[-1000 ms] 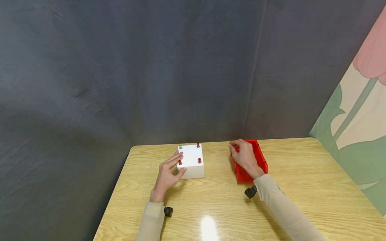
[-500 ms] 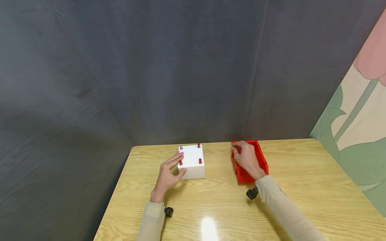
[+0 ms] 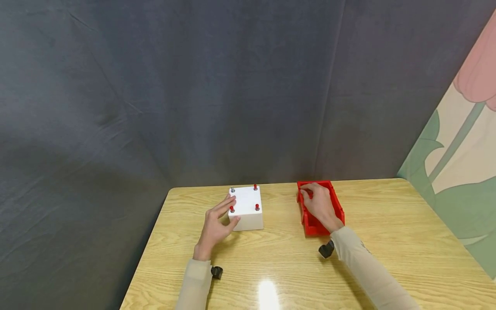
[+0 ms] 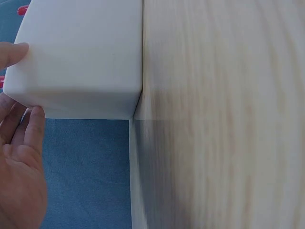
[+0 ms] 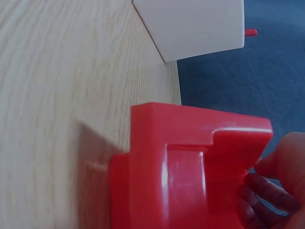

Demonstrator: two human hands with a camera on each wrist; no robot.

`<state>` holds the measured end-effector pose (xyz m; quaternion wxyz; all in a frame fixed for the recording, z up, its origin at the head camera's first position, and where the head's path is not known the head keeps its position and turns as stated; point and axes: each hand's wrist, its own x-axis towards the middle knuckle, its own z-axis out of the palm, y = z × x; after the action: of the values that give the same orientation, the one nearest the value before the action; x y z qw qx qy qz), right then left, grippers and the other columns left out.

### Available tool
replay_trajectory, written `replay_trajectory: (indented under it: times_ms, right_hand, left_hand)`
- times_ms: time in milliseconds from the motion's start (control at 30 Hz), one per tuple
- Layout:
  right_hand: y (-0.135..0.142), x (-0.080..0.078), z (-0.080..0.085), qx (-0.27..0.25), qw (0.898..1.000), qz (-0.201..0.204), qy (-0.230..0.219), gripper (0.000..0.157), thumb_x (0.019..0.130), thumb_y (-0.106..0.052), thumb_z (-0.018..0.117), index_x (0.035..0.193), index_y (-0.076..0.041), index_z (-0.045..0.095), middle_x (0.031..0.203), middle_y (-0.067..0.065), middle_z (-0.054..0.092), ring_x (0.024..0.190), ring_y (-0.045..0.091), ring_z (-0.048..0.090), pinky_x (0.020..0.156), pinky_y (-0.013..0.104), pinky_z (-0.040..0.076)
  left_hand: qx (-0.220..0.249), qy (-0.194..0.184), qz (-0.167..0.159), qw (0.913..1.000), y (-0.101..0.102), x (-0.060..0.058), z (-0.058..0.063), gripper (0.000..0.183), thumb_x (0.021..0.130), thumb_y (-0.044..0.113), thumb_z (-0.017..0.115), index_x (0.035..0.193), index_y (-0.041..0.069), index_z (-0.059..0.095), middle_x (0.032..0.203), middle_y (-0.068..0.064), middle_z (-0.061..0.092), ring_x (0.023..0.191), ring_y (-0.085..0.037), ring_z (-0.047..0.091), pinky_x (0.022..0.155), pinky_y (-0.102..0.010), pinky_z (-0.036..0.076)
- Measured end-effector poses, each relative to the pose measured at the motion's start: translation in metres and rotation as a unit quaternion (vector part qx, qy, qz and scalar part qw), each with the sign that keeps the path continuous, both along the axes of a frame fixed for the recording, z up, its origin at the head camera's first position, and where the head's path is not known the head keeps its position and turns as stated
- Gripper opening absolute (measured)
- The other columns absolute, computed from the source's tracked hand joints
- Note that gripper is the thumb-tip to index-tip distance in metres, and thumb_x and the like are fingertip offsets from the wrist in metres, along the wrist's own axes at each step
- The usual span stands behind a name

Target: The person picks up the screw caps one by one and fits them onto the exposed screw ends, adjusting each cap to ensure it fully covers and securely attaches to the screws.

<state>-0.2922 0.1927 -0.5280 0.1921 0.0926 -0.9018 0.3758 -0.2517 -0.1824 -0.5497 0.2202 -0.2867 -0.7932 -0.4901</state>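
Observation:
A white box (image 3: 248, 200) stands on the table with bolt-like metal posts at its top corners. Red caps (image 3: 257, 207) cover three posts; the far-left post (image 3: 232, 189) shows bare metal. My left hand (image 3: 215, 224) holds the box's near-left corner, thumb on the front and fingers over the left edge; the left wrist view shows the thumb (image 4: 12, 53) against the white box (image 4: 86, 62). Over the red bin (image 3: 338, 206), my right hand (image 3: 319, 202) has loosely bent fingers. In the right wrist view these fingers (image 5: 267, 191) dip inside the bin (image 5: 147, 162), nothing visible between them.
The light wood table (image 3: 279, 258) ends at a dark grey curtain (image 3: 248, 94) behind the box and bin. A floral panel (image 3: 465, 172) stands at the right. Each wrist carries a small black camera, such as the right one (image 3: 326, 249).
My right hand has shifted slightly right, from the bin's left rim to over its inside. The left hand stays on the white box.

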Motion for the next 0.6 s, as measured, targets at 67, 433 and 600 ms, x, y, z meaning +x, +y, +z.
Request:
replay_trajectory:
  times_ms: [67, 433, 600]
  right_hand:
    - [0.0009, -0.0009, -0.0006, 0.0, 1.0, -0.001, -0.001, 0.024, 0.101, -0.008, 0.07, 0.121, 0.002, 0.077, 0.12, 0.024, 0.076, 0.104, 0.04, 0.071, 0.098, 0.059, 0.064]
    - [0.0041, -0.0027, -0.0043, -0.003, 1.0, -0.013, -0.012, 0.023, 0.101, -0.008, 0.069, 0.12, 0.002, 0.077, 0.118, 0.024, 0.077, 0.102, 0.04, 0.071, 0.097, 0.059, 0.064]
    - [0.0054, -0.0025, -0.0067, 0.002, 1.0, -0.019, -0.02, 0.024, 0.1, -0.008, 0.069, 0.12, 0.004, 0.076, 0.119, 0.025, 0.076, 0.103, 0.04, 0.07, 0.097, 0.06, 0.063]
  left_hand:
    - [0.003, 0.002, -0.001, 1.0, -0.0003, -0.0008, -0.0009, 0.052, 0.087, 0.004, 0.087, 0.136, -0.003, 0.07, 0.147, -0.015, 0.067, 0.146, -0.042, 0.053, 0.114, -0.023, 0.047]
    - [-0.001, -0.006, -0.001, 1.0, -0.0002, 0.0002, 0.0022, 0.052, 0.085, 0.003, 0.088, 0.134, -0.003, 0.071, 0.147, -0.016, 0.067, 0.146, -0.041, 0.054, 0.116, -0.03, 0.049]
    - [0.001, 0.002, 0.008, 1.0, 0.0017, 0.002, 0.0044, 0.053, 0.085, 0.004, 0.089, 0.134, -0.003, 0.072, 0.145, -0.017, 0.068, 0.144, -0.043, 0.055, 0.116, -0.038, 0.049]
